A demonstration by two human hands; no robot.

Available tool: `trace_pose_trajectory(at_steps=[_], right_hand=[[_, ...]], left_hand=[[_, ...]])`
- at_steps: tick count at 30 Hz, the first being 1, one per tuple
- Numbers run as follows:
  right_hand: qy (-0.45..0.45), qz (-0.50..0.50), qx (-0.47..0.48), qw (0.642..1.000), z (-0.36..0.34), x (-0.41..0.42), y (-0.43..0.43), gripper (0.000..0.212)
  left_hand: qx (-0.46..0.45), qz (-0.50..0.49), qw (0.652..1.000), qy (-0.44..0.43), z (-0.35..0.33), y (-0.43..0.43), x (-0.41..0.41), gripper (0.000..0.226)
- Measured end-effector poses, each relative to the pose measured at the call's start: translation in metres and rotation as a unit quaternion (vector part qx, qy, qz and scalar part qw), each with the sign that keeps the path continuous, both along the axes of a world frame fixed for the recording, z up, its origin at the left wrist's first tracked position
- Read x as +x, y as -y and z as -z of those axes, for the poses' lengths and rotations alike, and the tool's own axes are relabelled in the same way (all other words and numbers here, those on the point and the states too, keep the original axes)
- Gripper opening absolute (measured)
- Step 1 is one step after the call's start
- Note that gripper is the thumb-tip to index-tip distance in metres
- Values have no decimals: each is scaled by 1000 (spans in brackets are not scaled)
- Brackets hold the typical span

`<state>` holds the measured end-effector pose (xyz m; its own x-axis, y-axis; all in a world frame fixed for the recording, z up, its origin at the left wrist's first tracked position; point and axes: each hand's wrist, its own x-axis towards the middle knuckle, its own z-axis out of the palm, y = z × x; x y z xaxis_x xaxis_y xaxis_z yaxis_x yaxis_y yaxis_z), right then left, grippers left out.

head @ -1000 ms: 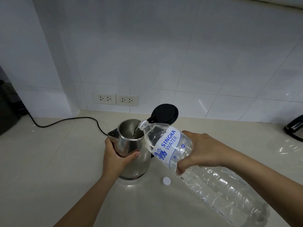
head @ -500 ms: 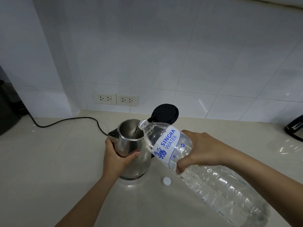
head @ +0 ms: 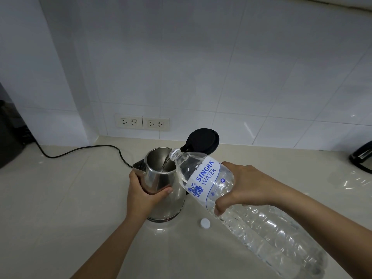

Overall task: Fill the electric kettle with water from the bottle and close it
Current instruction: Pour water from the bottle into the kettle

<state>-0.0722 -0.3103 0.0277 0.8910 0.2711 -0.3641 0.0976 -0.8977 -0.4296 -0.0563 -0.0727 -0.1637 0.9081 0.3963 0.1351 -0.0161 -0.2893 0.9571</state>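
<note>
The left hand (head: pixel 144 195) is wrapped around the steel kettle (head: pixel 165 190), which stands on the surface (head: pixel 60 208) with its black lid (head: pixel 203 140) raised. The right hand (head: pixel 243 186) grips the tilted bottle (head: pixel 231 200), whose neck pours water into the kettle's mouth. The white cap (head: pixel 205 223) lies near the kettle's base.

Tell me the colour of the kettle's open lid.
Black, seen clearly in the head view: lid.

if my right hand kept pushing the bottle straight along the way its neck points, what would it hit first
Most likely the kettle: the bottle mouth already sits over its open rim, so your right hand would drive it into the far inner wall. Depth is uncertain.
</note>
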Motion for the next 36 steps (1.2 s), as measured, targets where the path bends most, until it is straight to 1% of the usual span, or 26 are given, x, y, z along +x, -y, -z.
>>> trace_pose_trajectory(at_steps=[5,7,9,10,12,13,15,17,18,21,23,24,26,27,29,30,31,32,36], right_hand=[[0,-2,-1,1000,7,3,1,66],[-1,2,3,1000,11,3,2,69],[6,10,11,1000,15,4,2,71],[11,13,17,1000,17,4,2,70],[24,18,34,999,20,4,2,69],[30,21,45,998,21,4,1,69],[41,28,73,996,24,3,1,68],[52,42,115,991,28,2,4,66],[59,51,138,987,31,1,6,67],[89,93,210,969,42,-2,15,72],[112,130,268,948,54,-4,22,79],[125,148,297,935,61,-5,27,83],[153,182,344,908,74,-6,35,84],[167,196,360,897,80,-6,38,84],[196,228,380,875,92,-7,42,85],[211,250,388,862,99,-7,43,87],[224,274,399,846,105,-8,44,88],[237,299,408,829,110,-10,44,89],[273,379,429,773,132,-16,41,87]], left_hand=[[0,-11,1000,10,-4,4,-4,90],[-10,-22,1000,15,-5,6,-7,105],[-19,-32,999,15,-2,8,-10,126],[-25,-36,999,17,-2,10,-11,131],[-19,-57,998,30,-3,14,-14,132],[8,-78,996,41,-5,17,-15,130],[125,-110,981,100,-7,20,-18,124],[248,-94,946,186,-9,26,-18,112],[290,-80,927,224,-9,31,-18,108],[356,-23,883,303,-13,51,-18,102],[361,32,875,321,-11,63,-22,95],[352,63,878,317,-8,68,-23,89],[341,120,892,271,2,75,-23,79],[342,152,898,229,5,80,-24,75],[353,226,900,116,11,89,-23,67],[357,270,893,52,16,92,-21,63],[367,309,877,2,23,96,-19,62],[381,338,860,-31,29,99,-16,63],[414,394,817,-80,43,110,-8,64]])
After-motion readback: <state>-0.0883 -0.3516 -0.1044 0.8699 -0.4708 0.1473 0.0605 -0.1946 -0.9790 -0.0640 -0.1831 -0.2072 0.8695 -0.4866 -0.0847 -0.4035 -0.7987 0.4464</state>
